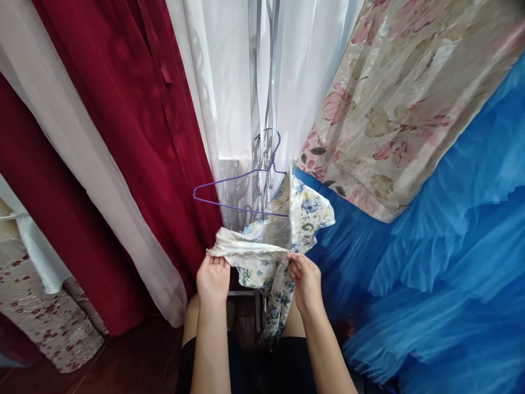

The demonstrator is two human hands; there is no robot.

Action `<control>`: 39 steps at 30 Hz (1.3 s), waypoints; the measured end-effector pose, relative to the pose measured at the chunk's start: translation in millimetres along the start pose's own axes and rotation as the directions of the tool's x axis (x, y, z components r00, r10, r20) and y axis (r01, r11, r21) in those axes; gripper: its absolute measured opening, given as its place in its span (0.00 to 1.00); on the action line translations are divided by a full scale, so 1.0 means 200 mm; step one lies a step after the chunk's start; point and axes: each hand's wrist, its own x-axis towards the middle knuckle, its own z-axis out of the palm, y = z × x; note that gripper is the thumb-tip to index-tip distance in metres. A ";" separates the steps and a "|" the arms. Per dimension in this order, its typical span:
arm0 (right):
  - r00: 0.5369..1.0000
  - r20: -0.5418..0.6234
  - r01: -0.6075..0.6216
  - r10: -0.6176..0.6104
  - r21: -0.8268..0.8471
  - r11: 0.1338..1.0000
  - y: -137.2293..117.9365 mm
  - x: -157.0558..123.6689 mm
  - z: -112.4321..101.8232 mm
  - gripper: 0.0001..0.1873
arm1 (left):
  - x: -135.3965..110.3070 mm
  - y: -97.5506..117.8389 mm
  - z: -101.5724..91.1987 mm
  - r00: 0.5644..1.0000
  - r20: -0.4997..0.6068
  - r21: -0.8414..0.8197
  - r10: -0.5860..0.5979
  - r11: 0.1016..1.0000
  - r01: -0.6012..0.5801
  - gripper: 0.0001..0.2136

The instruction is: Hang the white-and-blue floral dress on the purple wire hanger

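A white garment with blue and yellow flowers [309,210] hangs by one side from a purple wire hanger [229,179]. The hanger's left arm is bare, and its hook is up by some ribbons. My left hand [214,276] has its fingers closed on the pale edge of the garment at the left. At the other end of that stretched edge, my right hand [304,278] pinches the cloth. Between the two hands the edge is pulled nearly straight. The lower part of the garment droops between my forearms towards my lap.
Dark red cloth [135,120] and pale lengths hang on the left. White cloth [229,71] with silvery ribbons [264,82] hangs behind the hanger. On the right are a pink-flowered beige garment [394,120] and ruffled blue tulle [443,257]. Brown floor [131,355] shows below.
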 end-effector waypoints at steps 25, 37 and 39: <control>0.890 0.322 -0.294 0.322 -0.135 0.946 -0.03 -0.27 -0.03 0.22 | -0.64 -0.10 0.24 0.720 0.661 0.718 -0.209 0.453 -0.528 0.12; 0.388 0.779 -0.114 0.493 -0.490 0.864 -0.26 -0.30 -0.32 0.43 | -0.47 -0.07 0.05 0.365 0.649 0.745 -0.668 0.460 -0.484 0.30; 0.570 0.703 -0.056 0.426 -0.484 0.873 -0.31 -0.36 -0.38 0.40 | -0.45 -0.10 -0.06 0.429 0.662 0.726 -0.615 0.384 -0.570 0.23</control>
